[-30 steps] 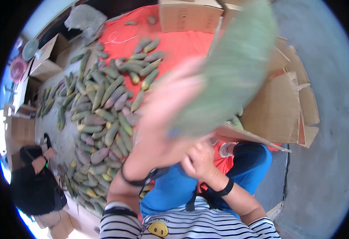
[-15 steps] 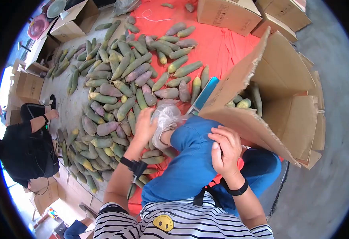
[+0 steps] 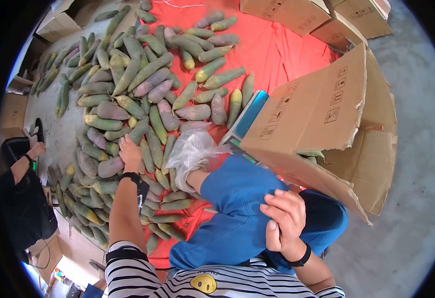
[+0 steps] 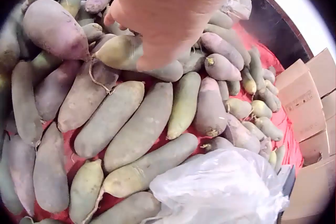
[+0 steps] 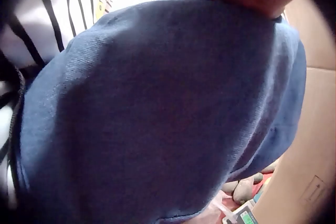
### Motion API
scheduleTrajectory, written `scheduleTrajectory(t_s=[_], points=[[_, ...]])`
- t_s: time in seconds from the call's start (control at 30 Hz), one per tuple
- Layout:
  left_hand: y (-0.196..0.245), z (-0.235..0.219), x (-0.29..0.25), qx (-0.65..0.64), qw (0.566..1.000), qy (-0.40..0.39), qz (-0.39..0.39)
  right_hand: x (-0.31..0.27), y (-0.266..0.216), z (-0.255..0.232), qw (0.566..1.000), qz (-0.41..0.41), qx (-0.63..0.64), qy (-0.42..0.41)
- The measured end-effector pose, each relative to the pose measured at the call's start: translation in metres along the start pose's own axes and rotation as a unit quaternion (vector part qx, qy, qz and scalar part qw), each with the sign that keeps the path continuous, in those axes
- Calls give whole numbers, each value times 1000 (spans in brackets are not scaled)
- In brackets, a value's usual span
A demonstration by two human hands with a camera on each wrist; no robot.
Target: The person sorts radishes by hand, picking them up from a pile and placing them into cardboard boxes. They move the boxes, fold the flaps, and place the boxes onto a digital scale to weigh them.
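Note:
My left hand [image 3: 129,151] reaches into a big pile of long green and purplish radishes [image 3: 150,84]. In the left wrist view, its thumb and fingers grip a greenish radish [image 4: 116,51] lying among the others; part of that radish is hidden beneath the hand. My right hand [image 3: 286,218] is over the bent knee in blue trousers [image 3: 237,188], fingers loosely curled with nothing in them. Trouser cloth fills most of the right wrist view. A clear plastic bag [image 3: 192,149] wraps the foot beside the pile.
An open cardboard box [image 3: 306,104] with radishes inside stands at the right. Against it is a scale [image 3: 249,116] with a blue top. More boxes [image 3: 287,15] stand at the back on red sheeting [image 3: 277,59]. Another person [image 3: 26,198] sits at the far left.
A second ago a large blurred radish was held up before the camera. Half a second ago both hands were without it. Since then my left hand has moved left onto the pile and grips a radish.

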State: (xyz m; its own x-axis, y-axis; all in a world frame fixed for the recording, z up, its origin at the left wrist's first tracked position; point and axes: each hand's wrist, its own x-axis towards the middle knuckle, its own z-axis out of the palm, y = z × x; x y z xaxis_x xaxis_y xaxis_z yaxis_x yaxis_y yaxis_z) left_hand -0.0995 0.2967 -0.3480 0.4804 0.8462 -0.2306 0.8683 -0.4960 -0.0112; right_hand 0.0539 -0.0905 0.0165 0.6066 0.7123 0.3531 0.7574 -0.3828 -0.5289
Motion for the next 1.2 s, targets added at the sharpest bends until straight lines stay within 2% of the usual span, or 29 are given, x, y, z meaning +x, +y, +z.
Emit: scheduleTrajectory(t_s=[0.07,0.13,0.3,0.37,0.43,0.47,0.5,0.53,0.57,0.6,0.63,0.77,0.83,0.9,0.97,1.03,1.1,1.13,1.2], points=[[-1,12,5,8,1000,-1,8,1,0,1,1000,-1,-12,-9],[2,-1,6,-14,994,-88,-58,1,-2,0,1000,0,-17,-23],[12,4,-3,-2,990,-111,-82,3,-2,0,1000,4,-7,-28],[12,24,-16,-120,982,-95,-111,4,-2,0,1000,5,-2,-25],[-13,94,-16,-295,941,-112,-126,4,-1,-1,1000,0,11,-26],[5,65,-36,-454,856,-175,-178,3,0,-2,1000,9,-3,-18],[21,34,-59,-591,738,-236,-225,2,0,-1,1000,6,16,-9],[16,47,-67,-571,732,-253,-271,1,1,0,999,1,35,1],[22,40,-81,-560,734,-266,-278,0,3,-1,999,-2,41,2],[25,30,-97,-622,675,-316,-239,-2,3,-1,1000,2,29,13],[34,3,-110,-614,675,-343,-223,-5,5,1,999,0,41,25],[75,-93,-146,-651,659,-354,-128,-11,12,-2,997,-4,61,51],[103,-159,-157,-679,683,-266,37,-15,16,-3,995,-4,64,70],[124,-216,-167,-663,711,-185,146,-19,20,-2,994,0,67,85],[164,-303,-193,-657,688,-102,291,-21,21,-4,993,2,68,96],[205,-355,-215,-623,684,-4,381,-22,23,-4,991,-3,71,115],[252,-401,-237,-503,730,93,454,-24,23,-2,988,-6,79,134],[270,-408,-244,-501,725,90,464,-25,22,-3,987,-2,74,144],[294,-417,-258,-495,675,175,518,-26,20,-4,986,0,87,139]])
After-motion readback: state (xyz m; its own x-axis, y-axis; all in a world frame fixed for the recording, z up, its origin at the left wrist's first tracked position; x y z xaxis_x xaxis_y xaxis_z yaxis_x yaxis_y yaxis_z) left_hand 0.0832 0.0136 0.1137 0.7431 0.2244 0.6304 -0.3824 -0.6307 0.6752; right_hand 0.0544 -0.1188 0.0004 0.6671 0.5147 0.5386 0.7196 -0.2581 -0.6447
